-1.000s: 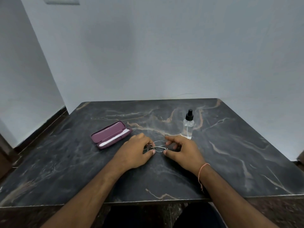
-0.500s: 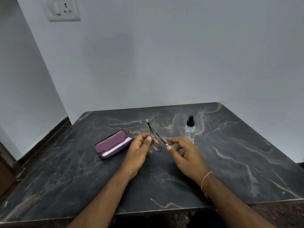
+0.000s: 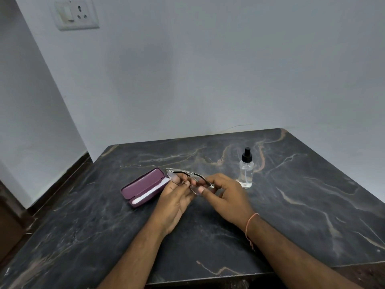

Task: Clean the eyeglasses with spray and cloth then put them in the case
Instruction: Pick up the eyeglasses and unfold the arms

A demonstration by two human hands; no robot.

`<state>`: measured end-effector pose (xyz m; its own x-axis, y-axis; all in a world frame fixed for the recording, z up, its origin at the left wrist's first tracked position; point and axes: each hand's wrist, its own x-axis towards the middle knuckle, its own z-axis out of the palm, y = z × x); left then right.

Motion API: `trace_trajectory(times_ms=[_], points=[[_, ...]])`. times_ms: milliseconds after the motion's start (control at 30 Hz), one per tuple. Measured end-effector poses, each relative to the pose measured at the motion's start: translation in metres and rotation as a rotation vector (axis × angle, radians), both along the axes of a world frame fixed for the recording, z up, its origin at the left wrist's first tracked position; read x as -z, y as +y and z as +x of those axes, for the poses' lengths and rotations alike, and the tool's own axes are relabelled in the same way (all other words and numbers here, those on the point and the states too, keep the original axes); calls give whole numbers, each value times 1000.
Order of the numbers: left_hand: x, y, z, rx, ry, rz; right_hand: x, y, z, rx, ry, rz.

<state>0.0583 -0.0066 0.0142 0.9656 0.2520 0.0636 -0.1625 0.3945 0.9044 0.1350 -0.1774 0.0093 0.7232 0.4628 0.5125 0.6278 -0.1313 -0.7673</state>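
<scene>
Eyeglasses point(image 3: 188, 177), thin silver wire-framed, now lifted off the dark marble table point(image 3: 291, 205); left hand point(image 3: 177, 197) and right hand point(image 3: 227, 195) each pinch them. Clear spray bottle point(image 3: 246, 171) waits untouched at two o'clock.

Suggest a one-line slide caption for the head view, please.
Both hands, left hand and right hand, hold the eyeglasses between the open case and spray bottle.

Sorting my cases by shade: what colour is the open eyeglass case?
The eyeglass case is maroon-purple, with something white lying inside; the head view shows it.
</scene>
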Motion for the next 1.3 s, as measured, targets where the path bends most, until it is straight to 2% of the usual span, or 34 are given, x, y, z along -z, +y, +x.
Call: trace_trajectory(times_ms=[100, 200, 333, 567, 700, 933, 1100, 1300], points=[[0, -1, -1, 7, 10, 41, 3, 0, 3, -1, -15, 70], [0, -4, -2, 7, 42, 128, 10, -2, 9, -7, 24, 73], [-3, -5, -3, 5, 68, 139, 9, -4, 9, -40, 60, 61], [-7, 3, -12, 35, 64, 285, 5, -10, 9, 49, -54, 47], [-10, 18, -18, 0, -39, 412, 2, -16, 8, 84, -161, -15], [-12, 25, -21, -49, -97, 618, 0, -17, 8, 104, -239, -92], [-12, 29, -21, -69, -117, 635, 1, -17, 10, 88, -245, -138], [-12, 27, -18, -100, -128, 468, 2, -16, 10, 60, -193, -88]])
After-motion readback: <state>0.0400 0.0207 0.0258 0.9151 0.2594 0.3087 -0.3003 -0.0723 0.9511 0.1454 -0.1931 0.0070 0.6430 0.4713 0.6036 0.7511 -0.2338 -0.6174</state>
